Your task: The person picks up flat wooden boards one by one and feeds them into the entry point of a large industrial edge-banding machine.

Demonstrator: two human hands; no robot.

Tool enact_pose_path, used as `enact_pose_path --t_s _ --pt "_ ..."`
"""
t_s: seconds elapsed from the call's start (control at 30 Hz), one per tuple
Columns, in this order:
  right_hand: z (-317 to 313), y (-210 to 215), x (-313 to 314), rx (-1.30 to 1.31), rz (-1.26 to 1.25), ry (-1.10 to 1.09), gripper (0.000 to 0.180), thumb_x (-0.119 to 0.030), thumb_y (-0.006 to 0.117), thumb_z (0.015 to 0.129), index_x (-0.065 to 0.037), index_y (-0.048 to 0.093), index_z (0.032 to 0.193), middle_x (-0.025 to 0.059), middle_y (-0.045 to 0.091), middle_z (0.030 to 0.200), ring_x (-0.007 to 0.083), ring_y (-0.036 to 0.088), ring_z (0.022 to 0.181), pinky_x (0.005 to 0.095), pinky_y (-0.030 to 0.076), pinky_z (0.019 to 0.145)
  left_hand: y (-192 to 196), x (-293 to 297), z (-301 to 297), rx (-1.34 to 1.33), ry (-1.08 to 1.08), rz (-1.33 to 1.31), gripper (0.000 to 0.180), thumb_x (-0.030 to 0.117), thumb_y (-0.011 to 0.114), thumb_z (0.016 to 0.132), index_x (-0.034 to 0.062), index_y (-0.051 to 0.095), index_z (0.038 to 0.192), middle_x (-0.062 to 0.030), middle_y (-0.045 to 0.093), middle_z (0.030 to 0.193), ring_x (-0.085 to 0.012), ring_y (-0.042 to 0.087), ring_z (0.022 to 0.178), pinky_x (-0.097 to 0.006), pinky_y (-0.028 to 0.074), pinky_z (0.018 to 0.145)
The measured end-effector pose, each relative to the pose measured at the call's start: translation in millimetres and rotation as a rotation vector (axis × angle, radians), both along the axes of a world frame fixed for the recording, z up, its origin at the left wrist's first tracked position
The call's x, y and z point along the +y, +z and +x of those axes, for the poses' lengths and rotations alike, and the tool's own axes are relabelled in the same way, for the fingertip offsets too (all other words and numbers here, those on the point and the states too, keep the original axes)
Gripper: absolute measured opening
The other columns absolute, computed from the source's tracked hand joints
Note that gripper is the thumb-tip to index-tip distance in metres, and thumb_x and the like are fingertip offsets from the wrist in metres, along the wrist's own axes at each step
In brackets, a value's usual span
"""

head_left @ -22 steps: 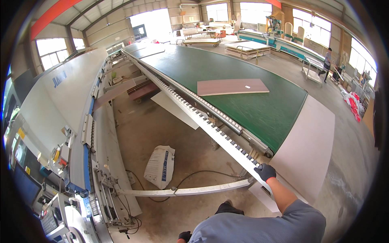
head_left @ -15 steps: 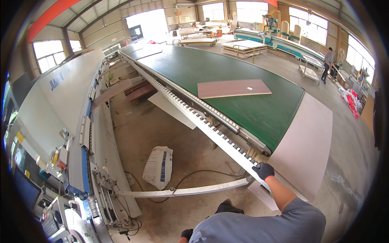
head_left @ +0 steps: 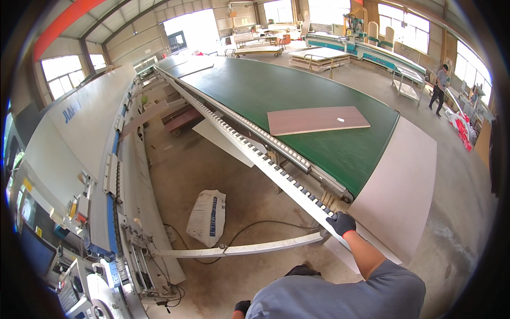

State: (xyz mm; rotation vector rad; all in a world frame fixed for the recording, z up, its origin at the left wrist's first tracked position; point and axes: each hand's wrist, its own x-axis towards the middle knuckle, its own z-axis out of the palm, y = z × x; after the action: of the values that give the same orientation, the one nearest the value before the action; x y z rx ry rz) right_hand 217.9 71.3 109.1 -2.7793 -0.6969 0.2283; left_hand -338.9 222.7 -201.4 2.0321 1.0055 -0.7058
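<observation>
Head view: right hand (head_left: 341,224), gloved fingers curled over straight white roller-studded rail (head_left: 297,192), beside smooth green belt (head_left: 239,85). Left hand (head_left: 243,307) gloved, fingers can't tell. Flat brown board (head_left: 313,120) on belt.

Daylight glared through the washed-out doorway (head_left: 202,27) and 2 left-hand windows (head_left: 62,75), leaving the scene bright. A pale sheen lay on the green belt (head_left: 234,82). Straight lines bowed toward the dark, vignetted rim, where bluish fringing showed at left.

A white roller rail (head_left: 284,182) bars mid-frame diagonally; at lower center, concrete floor (head_left: 252,199) leaves room beside a white sack (head_left: 206,219).
</observation>
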Motion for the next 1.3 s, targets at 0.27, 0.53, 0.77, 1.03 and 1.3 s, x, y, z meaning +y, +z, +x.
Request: enact_pose_path --t_s 0.27,0.53,0.77,1.03,1.3 --pt "6 4 -6 0.182 0.123 0.048 0.048 -0.054 0.06 0.073 -0.007 0.059 0.086 0.0191 0.064 0.084 0.035 0.062 0.081 0.0441 0.047 0.073 19 -10 27 0.047 0.044 -0.007 0.033 0.035 0.048 0.085 0.017 0.065 0.108 -0.0118 0.063 0.11 -0.0261 0.058 0.106 -0.037 0.046 0.087" --pt "85 -84 -32 0.833 0.731 -0.02 0.036 -0.04 0.055 0.087 -0.005 0.064 0.09 0.0077 0.066 0.084 0.0175 0.06 0.071 0.033 0.046 0.066 50 -17 105 -0.153 -0.029 0.045 0.032 0.034 0.048 0.084 0.0168 0.065 0.105 -0.0115 0.063 0.108 -0.028 0.058 0.103 -0.039 0.047 0.084" --pt "153 -73 -46 1.374 1.105 -0.473 0.033 -0.04 0.056 0.086 -0.008 0.059 0.097 0.006 0.066 0.086 0.0197 0.062 0.069 0.0337 0.049 0.063 72 -42 152 -0.263 0.024 0.097 0.031 0.034 0.048 0.083 0.0167 0.065 0.102 -0.0113 0.064 0.105 -0.0297 0.059 0.101 -0.041 0.048 0.082" --pt "209 -102 -48 1.58 1.267 -0.492 0.038 -0.046 0.053 0.087 -0.009 0.06 0.095 0.0056 0.066 0.087 0.0213 0.063 0.076 0.0339 0.05 0.064 33 -99 129 -0.289 0.117 0.189 0.03 0.034 0.048 0.083 0.0162 0.066 0.099 -0.011 0.064 0.104 -0.0308 0.059 0.099 -0.041 0.048 0.081" --pt "247 -131 -58 1.527 1.377 -0.658 0.042 -0.047 0.056 0.084 -0.014 0.051 0.109 0.0031 0.056 0.101 0.0194 0.054 0.089 0.0327 0.046 0.074 99 -127 161 -0.25 0.387 -0.026 0.032 0.036 0.047 0.083 0.0169 0.066 0.1 -0.012 0.064 0.105 -0.0315 0.058 0.101 -0.041 0.047 0.083"
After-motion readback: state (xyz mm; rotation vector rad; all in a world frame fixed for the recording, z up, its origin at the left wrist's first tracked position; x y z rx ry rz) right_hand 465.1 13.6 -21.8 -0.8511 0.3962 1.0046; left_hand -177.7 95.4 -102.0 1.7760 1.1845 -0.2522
